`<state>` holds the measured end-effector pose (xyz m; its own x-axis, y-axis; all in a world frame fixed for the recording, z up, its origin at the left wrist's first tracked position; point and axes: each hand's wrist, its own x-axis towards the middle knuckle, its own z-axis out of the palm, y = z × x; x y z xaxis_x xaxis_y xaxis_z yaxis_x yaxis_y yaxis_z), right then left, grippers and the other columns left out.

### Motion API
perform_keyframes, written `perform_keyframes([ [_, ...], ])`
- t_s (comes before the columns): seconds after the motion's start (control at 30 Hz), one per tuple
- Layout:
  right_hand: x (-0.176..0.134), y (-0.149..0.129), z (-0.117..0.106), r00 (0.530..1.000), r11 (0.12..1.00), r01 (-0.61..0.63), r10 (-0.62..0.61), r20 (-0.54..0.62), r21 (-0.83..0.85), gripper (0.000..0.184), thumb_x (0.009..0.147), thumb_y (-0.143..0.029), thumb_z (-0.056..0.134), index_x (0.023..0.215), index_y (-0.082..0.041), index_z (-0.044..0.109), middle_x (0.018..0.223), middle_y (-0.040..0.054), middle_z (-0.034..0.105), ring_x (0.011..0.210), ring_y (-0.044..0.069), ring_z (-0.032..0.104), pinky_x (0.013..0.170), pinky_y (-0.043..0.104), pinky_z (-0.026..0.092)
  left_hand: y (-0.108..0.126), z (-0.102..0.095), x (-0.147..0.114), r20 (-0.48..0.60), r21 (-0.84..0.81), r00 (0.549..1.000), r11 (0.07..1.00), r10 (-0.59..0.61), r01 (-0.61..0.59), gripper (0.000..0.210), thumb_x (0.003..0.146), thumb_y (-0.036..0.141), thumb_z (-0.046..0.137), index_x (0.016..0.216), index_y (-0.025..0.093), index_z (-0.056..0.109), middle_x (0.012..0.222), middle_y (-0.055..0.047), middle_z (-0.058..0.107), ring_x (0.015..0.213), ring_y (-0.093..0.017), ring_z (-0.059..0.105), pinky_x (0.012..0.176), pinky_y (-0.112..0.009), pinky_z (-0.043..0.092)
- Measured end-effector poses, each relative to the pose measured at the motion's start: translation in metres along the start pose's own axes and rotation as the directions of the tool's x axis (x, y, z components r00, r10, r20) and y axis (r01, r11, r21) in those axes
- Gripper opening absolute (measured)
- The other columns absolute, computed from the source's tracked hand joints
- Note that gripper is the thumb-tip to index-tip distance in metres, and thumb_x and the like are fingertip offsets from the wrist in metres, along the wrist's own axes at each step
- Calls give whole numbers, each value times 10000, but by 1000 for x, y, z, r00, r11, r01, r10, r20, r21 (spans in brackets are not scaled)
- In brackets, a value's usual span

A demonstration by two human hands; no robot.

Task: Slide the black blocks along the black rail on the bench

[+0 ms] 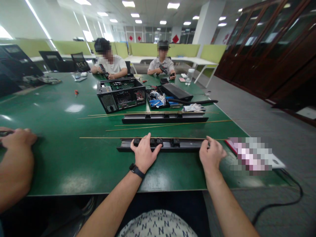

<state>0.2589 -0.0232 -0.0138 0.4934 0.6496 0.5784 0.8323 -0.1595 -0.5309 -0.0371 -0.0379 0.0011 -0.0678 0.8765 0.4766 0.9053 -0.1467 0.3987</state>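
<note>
Black rail (189, 144): our left hand (145, 153), spread, seemingly steadies blocks (160, 141).
Rod (103, 138): right hand (212, 154) curled, pinch unclear; next likely needs aligning.

Near rail (190, 144) on table (61, 154) before me, blocks (175, 143) in it; my left hand (145, 149) on its left half, right hand (211, 154) at its right end. Rod (98, 138) along its far side. Far rail (165, 120) behind, loose rods (217, 121) between. Behind that, PC case (110, 102); tray (148, 102) of gloves (158, 98) to its right.
</note>
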Motion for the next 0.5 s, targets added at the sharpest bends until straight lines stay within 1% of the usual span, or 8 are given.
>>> perform_keyframes([
  [0.13, -12, -12, 3, 982, 982, 187, -187, 29, -9, 458, 1006, -431, 403, 1234, -173, 704, 1161, 157, 755, 1152, 293, 625, 1085, 506, 279, 0, 0, 0, -5, -16, 1000, 1000, 6, -6, 668, 968, 572, 609, 1508, 189, 515, 1396, -187, 697, 1302, -364, 627, 1213, -670, 165],
  [0.23, -18, -18, 3, 959, 960, 281, -280, 48, -5, 440, 1019, -425, 425, 1261, -168, 688, 1173, 152, 759, 1148, 286, 636, 1105, 504, 280, 0, 1, 0, -18, -15, 1000, 1000, 10, -11, 678, 962, 572, 617, 1512, 189, 510, 1391, -183, 700, 1296, -364, 631, 1213, -672, 164],
  [0.37, -20, -20, 2, 927, 931, 362, -365, 82, 49, 427, 1015, -408, 476, 1294, -154, 675, 1194, 150, 760, 1162, 281, 648, 1081, 461, 338, -1, 1, -1, -17, -4, 1000, 1000, 14, -14, 675, 965, 577, 606, 1508, 186, 515, 1390, -192, 700, 1294, -371, 633, 1204, -671, 183],
  [0.5, -20, -20, 3, 904, 908, 407, -416, 105, 96, 431, 1007, -394, 507, 1336, -159, 658, 1240, 146, 747, 1184, 282, 645, 1106, 464, 342, 0, 0, 0, -14, 5, 1000, 1000, 17, -17, 672, 969, 585, 594, 1505, 187, 518, 1396, -196, 696, 1297, -373, 631, 1198, -667, 194],
])
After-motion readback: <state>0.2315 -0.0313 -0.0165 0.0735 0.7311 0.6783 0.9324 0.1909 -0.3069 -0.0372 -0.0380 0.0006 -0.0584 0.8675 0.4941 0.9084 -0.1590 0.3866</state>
